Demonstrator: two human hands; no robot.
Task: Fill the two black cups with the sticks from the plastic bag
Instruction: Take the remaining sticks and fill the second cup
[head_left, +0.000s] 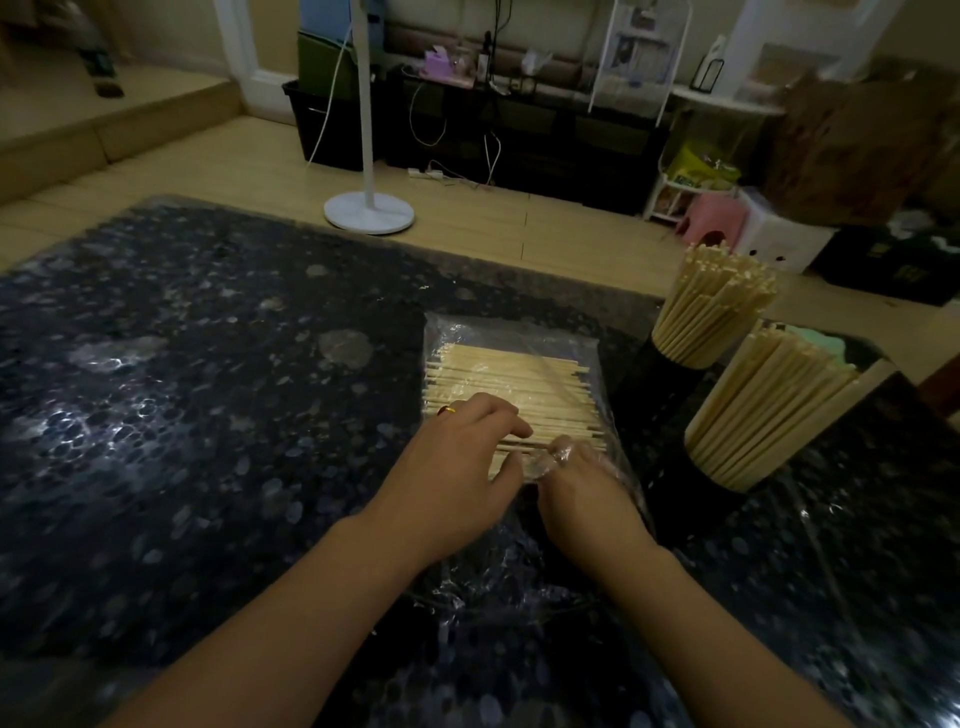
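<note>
A clear plastic bag (511, 338) lies flat on the dark speckled table (182, 389), with a layer of pale wooden sticks (509, 382) inside, running left to right. My left hand (457, 457) rests on top of the bag, fingers laid over the near sticks. My right hand (587, 493) is inside the bag's near opening, under the film, its fingertips at the nearest sticks. To the right stand two black cups, the far cup (641, 374) and the near cup (675, 483), each packed with several upright sticks leaning right.
The table's far edge runs across the middle of the view, with a tiled floor beyond. A white fan stand (369, 208) is on the floor behind the table. A pink stool (711, 221) and white box sit behind the cups.
</note>
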